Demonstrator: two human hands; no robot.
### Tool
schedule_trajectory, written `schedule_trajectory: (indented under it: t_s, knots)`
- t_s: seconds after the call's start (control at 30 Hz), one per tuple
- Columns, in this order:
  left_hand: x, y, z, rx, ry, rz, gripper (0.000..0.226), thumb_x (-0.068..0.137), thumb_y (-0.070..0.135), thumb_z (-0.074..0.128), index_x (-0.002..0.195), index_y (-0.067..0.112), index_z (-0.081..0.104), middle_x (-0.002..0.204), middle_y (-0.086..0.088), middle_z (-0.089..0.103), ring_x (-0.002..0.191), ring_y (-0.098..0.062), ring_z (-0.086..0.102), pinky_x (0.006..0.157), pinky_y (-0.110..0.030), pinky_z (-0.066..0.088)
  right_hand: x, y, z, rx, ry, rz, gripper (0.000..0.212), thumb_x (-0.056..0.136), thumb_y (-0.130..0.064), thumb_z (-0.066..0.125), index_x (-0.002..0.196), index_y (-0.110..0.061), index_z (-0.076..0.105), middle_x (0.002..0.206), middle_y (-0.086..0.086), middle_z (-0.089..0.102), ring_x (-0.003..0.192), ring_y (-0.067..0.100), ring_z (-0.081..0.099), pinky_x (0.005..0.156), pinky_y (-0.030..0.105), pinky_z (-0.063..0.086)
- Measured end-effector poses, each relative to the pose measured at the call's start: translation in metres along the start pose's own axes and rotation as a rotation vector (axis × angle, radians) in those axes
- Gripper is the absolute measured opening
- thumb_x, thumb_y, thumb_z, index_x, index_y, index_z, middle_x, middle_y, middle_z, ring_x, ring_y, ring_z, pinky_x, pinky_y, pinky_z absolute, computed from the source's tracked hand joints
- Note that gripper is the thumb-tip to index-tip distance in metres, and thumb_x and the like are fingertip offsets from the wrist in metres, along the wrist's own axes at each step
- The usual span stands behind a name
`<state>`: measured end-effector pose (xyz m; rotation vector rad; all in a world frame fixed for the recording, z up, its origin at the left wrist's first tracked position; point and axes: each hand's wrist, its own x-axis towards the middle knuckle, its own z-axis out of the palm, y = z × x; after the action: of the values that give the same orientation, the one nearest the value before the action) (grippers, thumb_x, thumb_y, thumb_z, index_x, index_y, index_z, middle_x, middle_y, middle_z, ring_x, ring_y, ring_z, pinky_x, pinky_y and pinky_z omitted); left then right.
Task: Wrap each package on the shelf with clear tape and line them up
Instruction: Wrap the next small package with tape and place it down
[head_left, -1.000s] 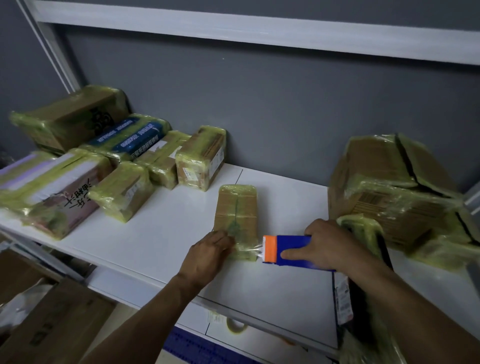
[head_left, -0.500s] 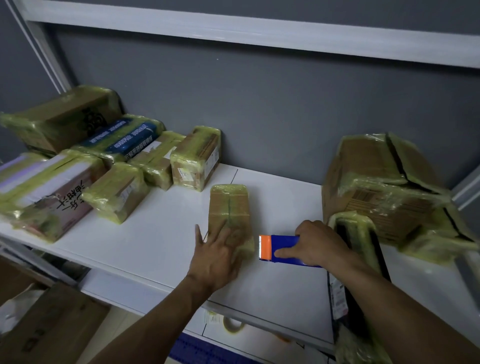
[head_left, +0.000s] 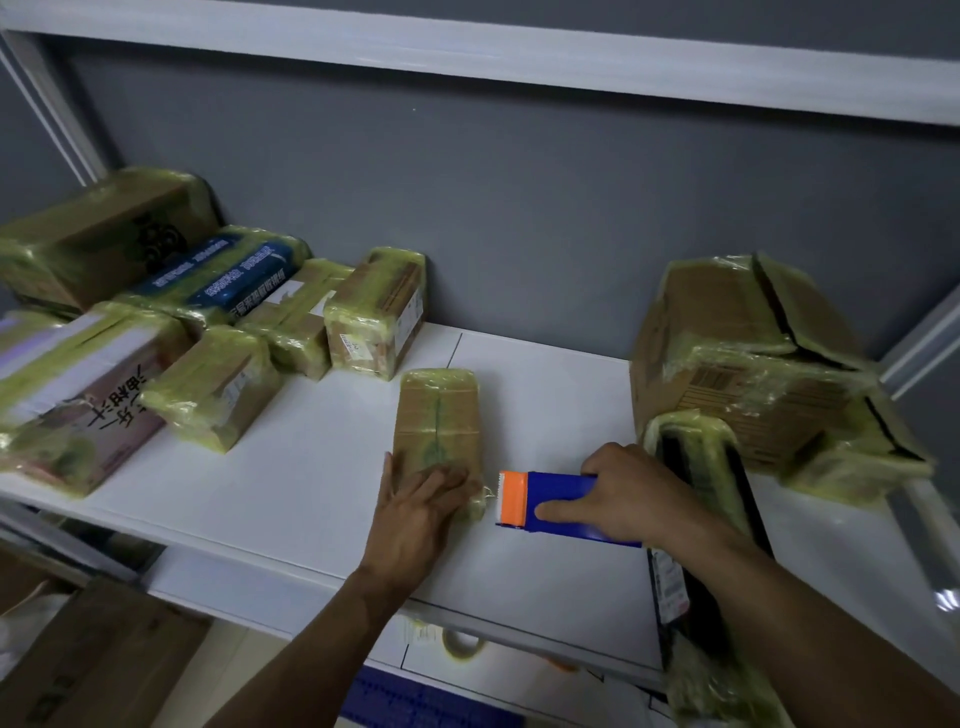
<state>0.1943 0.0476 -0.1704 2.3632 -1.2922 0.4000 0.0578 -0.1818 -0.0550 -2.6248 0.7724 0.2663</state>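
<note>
On the left of the white shelf (head_left: 291, 478) sits a bunch of packages (head_left: 213, 387), all shiny with tape, side by side near the grey wall (head_left: 519, 218). In the middle lies a small brown package (head_left: 439, 410), and the left hand (head_left: 415, 509) lies flat on its near end with straight fingers, pressing down and not grabbing. Just to its right, the right hand (head_left: 628, 493) is curled tight round a blue tape holder (head_left: 550, 501) whose orange tip is right beside the package, and past that are a long dark package (head_left: 696, 457) and a big brown box (head_left: 727, 353), both taped too.
</note>
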Motion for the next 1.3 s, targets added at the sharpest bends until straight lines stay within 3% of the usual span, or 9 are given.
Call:
schedule_trajectory:
  t_s: [0.17, 0.23, 0.3, 0.4, 0.57, 0.8, 1.03, 1.3]
  knots:
    - [-0.005, -0.012, -0.005, -0.075, -0.108, -0.133, 0.054, 0.089, 0.002, 0.071, 0.130, 0.036, 0.068, 0.143, 0.012, 0.058, 0.136, -0.016, 0.052, 0.114, -0.074, 0.005, -0.002, 0.006, -0.006, -0.045, 0.003, 0.017, 0.068, 0.055, -0.086, 0.077, 0.081, -0.026, 0.059, 0.077, -0.009, 0.062, 0.068, 0.007, 0.062, 0.051, 0.022, 0.042]
    - [-0.005, -0.013, -0.005, -0.186, -0.152, -0.164, 0.047, 0.096, 0.007, 0.065, 0.132, 0.037, 0.067, 0.147, 0.012, 0.054, 0.141, -0.016, 0.045, 0.116, -0.073, 0.015, 0.000, 0.005, -0.001, -0.063, -0.009, 0.029, 0.066, 0.058, -0.084, 0.078, 0.084, -0.026, 0.057, 0.080, -0.009, 0.060, 0.071, 0.008, 0.062, 0.053, 0.023, 0.043]
    - [-0.005, -0.014, -0.007, -0.276, -0.138, -0.139, 0.043, 0.095, 0.006, 0.065, 0.129, 0.033, 0.069, 0.145, 0.008, 0.057, 0.140, -0.018, 0.047, 0.110, -0.061, 0.040, 0.002, 0.003, 0.004, -0.063, -0.011, 0.034, 0.065, 0.060, -0.082, 0.078, 0.083, -0.026, 0.055, 0.078, -0.009, 0.057, 0.071, 0.008, 0.060, 0.052, 0.023, 0.042]
    - [-0.008, -0.018, -0.011, -0.346, -0.092, -0.099, 0.047, 0.091, -0.001, 0.069, 0.127, 0.030, 0.072, 0.142, 0.005, 0.059, 0.136, -0.020, 0.052, 0.103, -0.049, 0.050, 0.005, 0.000, 0.012, -0.076, -0.029, 0.045, 0.066, 0.062, -0.080, 0.078, 0.087, -0.024, 0.056, 0.077, -0.009, 0.054, 0.071, 0.009, 0.059, 0.053, 0.024, 0.042]
    - [-0.018, -0.026, -0.015, -0.427, -0.071, -0.054, 0.055, 0.089, -0.007, 0.067, 0.130, 0.029, 0.070, 0.142, 0.004, 0.059, 0.138, -0.018, 0.049, 0.106, -0.044, 0.050, 0.011, -0.014, 0.034, -0.120, -0.025, 0.044, 0.069, 0.066, -0.080, 0.076, 0.098, -0.022, 0.054, 0.090, -0.004, 0.057, 0.083, 0.016, 0.061, 0.061, 0.026, 0.047]
    - [-0.024, -0.029, -0.018, -0.459, -0.053, -0.033, 0.051, 0.091, -0.003, 0.068, 0.132, 0.027, 0.068, 0.140, 0.003, 0.060, 0.138, -0.018, 0.049, 0.106, -0.043, 0.051, 0.019, -0.030, 0.050, -0.135, -0.026, 0.026, 0.068, 0.068, -0.081, 0.074, 0.096, -0.024, 0.050, 0.092, -0.005, 0.055, 0.082, 0.015, 0.055, 0.060, 0.026, 0.042]
    - [-0.022, -0.027, -0.016, -0.468, -0.019, -0.014, 0.046, 0.090, -0.008, 0.066, 0.128, 0.019, 0.071, 0.135, 0.002, 0.064, 0.137, -0.019, 0.051, 0.107, -0.041, 0.049, 0.024, -0.038, 0.057, -0.153, -0.015, 0.003, 0.067, 0.069, -0.081, 0.073, 0.095, -0.024, 0.050, 0.106, -0.001, 0.066, 0.094, 0.020, 0.065, 0.067, 0.028, 0.048]
    - [-0.025, -0.019, -0.012, -0.391, 0.012, -0.024, 0.049, 0.086, -0.011, 0.069, 0.127, 0.016, 0.072, 0.135, -0.003, 0.065, 0.136, -0.026, 0.051, 0.107, -0.045, 0.049, 0.024, -0.040, 0.062, -0.163, 0.032, -0.005, 0.066, 0.070, -0.080, 0.072, 0.097, -0.023, 0.052, 0.107, -0.001, 0.069, 0.095, 0.018, 0.068, 0.071, 0.031, 0.056]
